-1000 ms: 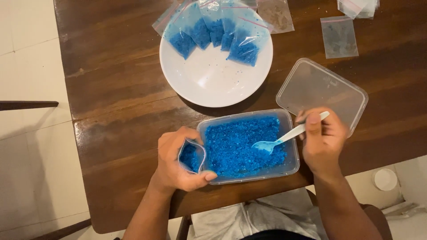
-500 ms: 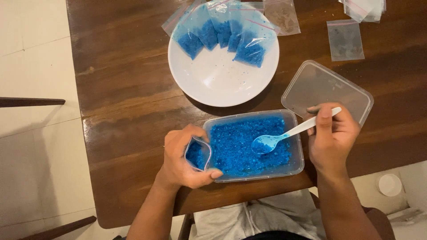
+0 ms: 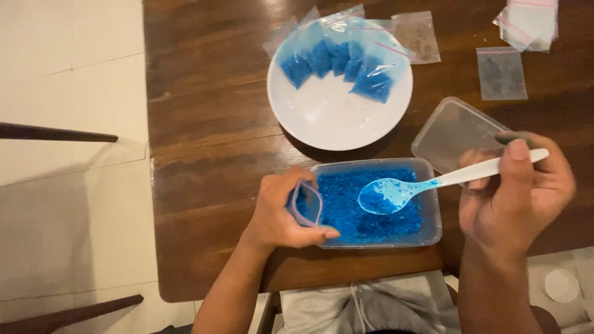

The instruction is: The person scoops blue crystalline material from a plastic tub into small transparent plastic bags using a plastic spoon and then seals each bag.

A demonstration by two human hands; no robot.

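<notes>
Fingers [image 3: 495,185] half hide spoon [image 3: 396,193]; left hand [image 3: 281,213] covers bag [image 3: 306,203]

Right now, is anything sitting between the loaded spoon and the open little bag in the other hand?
Nothing visible. The white spoon in the right hand hangs over the blue granules in the clear container, and only open granules lie between it and the small bag held by the left hand.

Right hand [image 3: 516,195] motion-blurred, hiding the lid's [image 3: 455,133] near corner; empty bags [image 3: 529,21] at the table's far right corner cut off by the top edge.
</notes>
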